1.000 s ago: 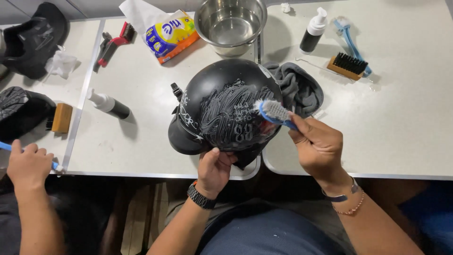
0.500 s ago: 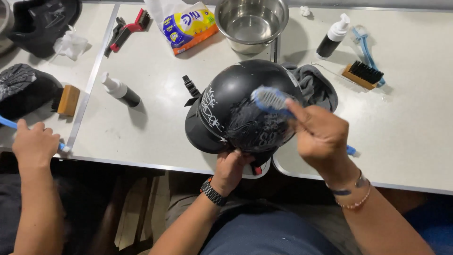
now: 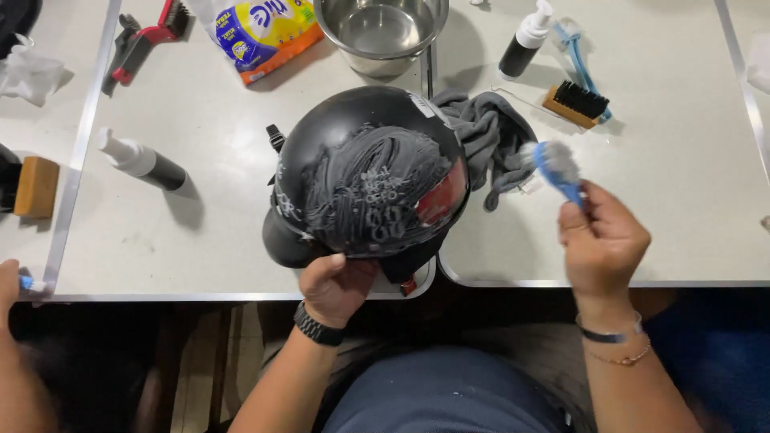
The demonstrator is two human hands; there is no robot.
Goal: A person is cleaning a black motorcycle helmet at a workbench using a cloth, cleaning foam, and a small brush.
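Observation:
A black helmet (image 3: pixel 365 172) smeared with grey foam rests on the white table (image 3: pixel 666 208) at its front edge. My left hand (image 3: pixel 337 285) grips the helmet's lower rim from below, a dark watch on the wrist. My right hand (image 3: pixel 601 240) holds a blue-handled brush (image 3: pixel 553 167) with pale bristles, lifted off the helmet and to its right, blurred by motion. A grey cloth (image 3: pixel 489 140) lies bunched under the helmet's right side.
A steel bowl (image 3: pixel 381 32) stands behind the helmet. A colourful packet (image 3: pixel 265 32), a red brush (image 3: pixel 148 36), two pump bottles (image 3: pixel 144 160) (image 3: pixel 525 44) and a wooden brush (image 3: pixel 577 104) lie around. Another person's hand (image 3: pixel 12 285) is at the left edge.
My right hand has pulled the brush off the helmet's top and out to the right. The helmet shows a wider patch of foam. The view has drifted left.

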